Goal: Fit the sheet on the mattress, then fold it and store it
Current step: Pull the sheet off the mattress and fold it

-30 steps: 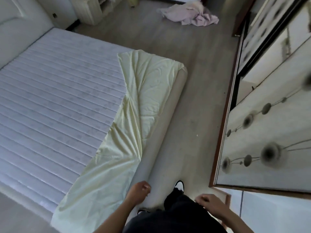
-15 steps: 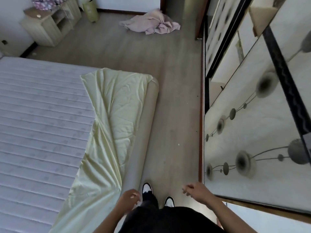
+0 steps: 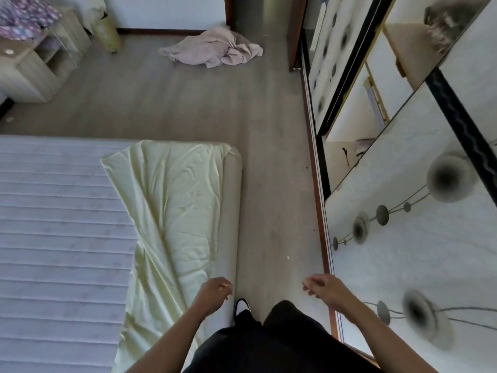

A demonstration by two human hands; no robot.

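A pale yellow sheet (image 3: 177,205) lies along the right side of the quilted grey mattress (image 3: 59,238). It is hooked over the far right corner and folded back, leaving most of the mattress bare. My left hand (image 3: 213,292) hangs loosely curled over the mattress's right edge, just beside the sheet, holding nothing. My right hand (image 3: 324,288) hovers over the floor near the wardrobe, fingers relaxed and empty.
A mirrored sliding wardrobe (image 3: 403,211) runs along the right, leaving a narrow floor aisle (image 3: 274,184) where my feet stand. A crumpled pink cloth (image 3: 215,49) lies on the floor far ahead. A wooden bedside cabinet (image 3: 35,65) stands at the top left.
My view has swung toward the foot of the bed as I step along the aisle. Both hands stay empty and have moved apart slightly.
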